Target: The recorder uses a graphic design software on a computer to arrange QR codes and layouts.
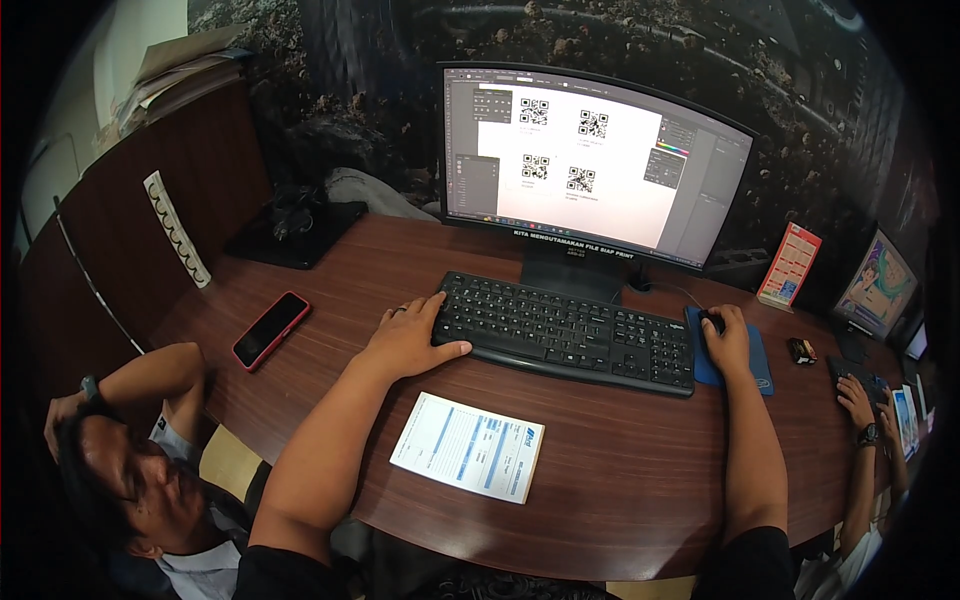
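My left hand [408, 338] rests at the left end of a black keyboard [560, 325]. Its thumb stretches along the near edge and its fingers lie apart over the left keys. Over a black computer mouse [713, 321] on a blue mouse pad [706, 366], my right hand [731, 343] is curled, covering most of it. Behind the keyboard stands a curved monitor [610, 170], its lit screen showing several square black codes on a white page. A pad of printed forms [468, 447], white with blue lines, lies on the desk between my forearms.
A phone with a red case [272, 330] lies left of my left hand. Right of the mouse pad are a small box [802, 351] and an orange desk calendar [790, 265]. One person [160, 480] sits close at left; another person's hands [858, 402] are at a keyboard at right.
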`<state>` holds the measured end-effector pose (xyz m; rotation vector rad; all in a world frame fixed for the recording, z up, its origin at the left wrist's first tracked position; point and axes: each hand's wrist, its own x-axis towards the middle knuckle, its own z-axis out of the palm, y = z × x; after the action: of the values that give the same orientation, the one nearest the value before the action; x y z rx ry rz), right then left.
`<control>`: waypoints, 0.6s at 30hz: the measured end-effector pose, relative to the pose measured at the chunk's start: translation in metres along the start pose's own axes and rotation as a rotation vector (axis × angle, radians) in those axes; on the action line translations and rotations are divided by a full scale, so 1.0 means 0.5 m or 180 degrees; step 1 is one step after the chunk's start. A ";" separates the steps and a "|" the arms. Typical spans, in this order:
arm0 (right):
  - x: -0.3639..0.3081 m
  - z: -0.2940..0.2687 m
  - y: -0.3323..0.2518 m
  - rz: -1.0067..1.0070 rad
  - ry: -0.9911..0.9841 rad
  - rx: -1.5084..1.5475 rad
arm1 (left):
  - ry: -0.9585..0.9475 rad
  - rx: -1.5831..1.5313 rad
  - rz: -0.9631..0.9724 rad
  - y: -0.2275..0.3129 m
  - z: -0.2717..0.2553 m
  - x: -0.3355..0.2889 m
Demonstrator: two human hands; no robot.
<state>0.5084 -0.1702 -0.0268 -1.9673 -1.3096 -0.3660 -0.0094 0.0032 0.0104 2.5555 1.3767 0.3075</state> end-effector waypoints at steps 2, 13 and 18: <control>0.000 0.001 0.001 -0.0010 -0.0005 0.0022 | -0.0027 0.0033 -0.0011 0.003 -0.003 -0.002; 0.010 0.007 0.011 -0.0046 0.0082 0.0028 | 0.0653 0.0273 0.1939 0.153 0.023 0.024; 0.008 0.008 0.001 -0.0021 0.0048 0.0077 | 0.0292 0.0090 0.2660 0.330 0.082 0.082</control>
<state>0.5098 -0.1649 -0.0272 -1.9370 -1.3053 -0.3658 0.1553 -0.0546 0.0227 3.0324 0.2511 0.5347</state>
